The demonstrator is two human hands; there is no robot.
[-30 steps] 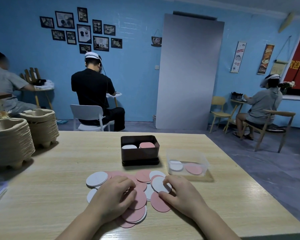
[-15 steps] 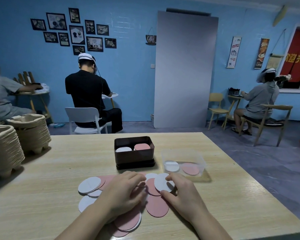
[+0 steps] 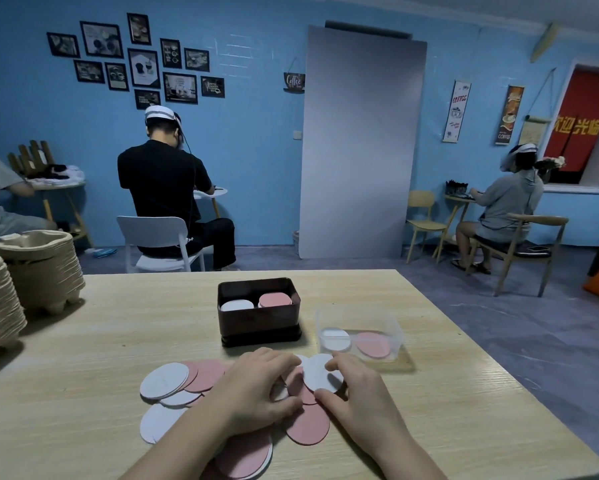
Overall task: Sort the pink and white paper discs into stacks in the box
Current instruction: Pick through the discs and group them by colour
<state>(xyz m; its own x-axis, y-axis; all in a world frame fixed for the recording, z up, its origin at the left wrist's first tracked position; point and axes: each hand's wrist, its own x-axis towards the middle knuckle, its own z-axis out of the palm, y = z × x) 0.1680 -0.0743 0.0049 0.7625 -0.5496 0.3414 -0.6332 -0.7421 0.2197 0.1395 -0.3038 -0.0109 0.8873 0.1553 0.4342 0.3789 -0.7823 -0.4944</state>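
A loose pile of pink and white paper discs (image 3: 201,375) lies on the wooden table (image 3: 83,341) in front of me. My left hand (image 3: 253,393) rests on the middle of the pile, fingers bent over the discs and hiding several. Just to its right, my right hand (image 3: 358,393) pinches a white disc (image 3: 319,374) by its edges between thumb and fingers. A large pink disc (image 3: 308,426) lies below the two thumbs. Behind the pile stands the dark brown box (image 3: 258,323), holding a white stack (image 3: 237,305) on the left and a pink stack (image 3: 275,300) on the right.
A clear plastic tub (image 3: 391,327) to the right of the box holds one white and one pink disc. Stacks of pulp trays (image 3: 38,268) stand at the table's left edge. Three people sit at small tables further back in the room.
My right hand's fingers have closed over the far edge of the white disc. My left hand has slid slightly to the right across the pile. The box's contents are unchanged.
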